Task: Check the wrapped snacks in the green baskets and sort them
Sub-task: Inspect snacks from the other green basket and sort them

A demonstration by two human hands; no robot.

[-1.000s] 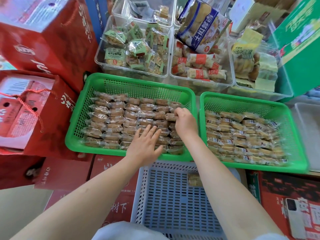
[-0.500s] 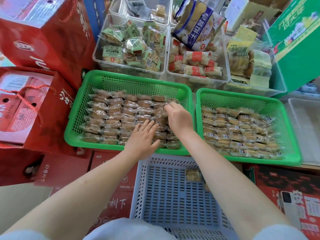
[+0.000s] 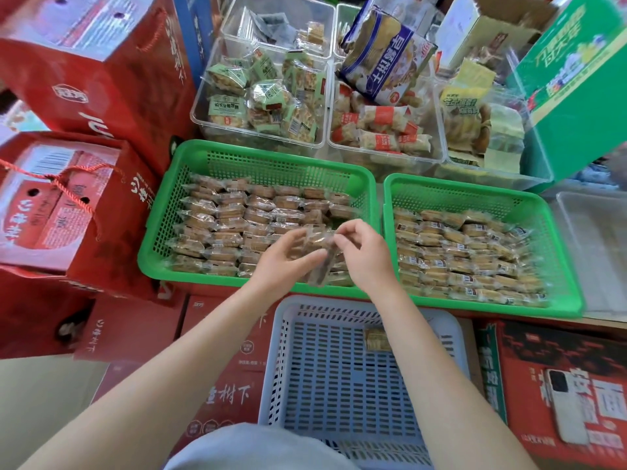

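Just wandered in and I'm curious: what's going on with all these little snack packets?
A person is going through wrapped snacks. Both hands, the left hand and the right hand, hold one clear-wrapped snack between them above the near edge of the left green basket, which is full of rows of similar packets. The right green basket is packed the same way. In front of the person a grey-blue basket holds just one packet.

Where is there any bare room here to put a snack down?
Mostly the blue basket, bare but for one snack by its far rim. The clear tray, right of the right green basket, looks bare. Both green baskets are packed, the left one under both hands.
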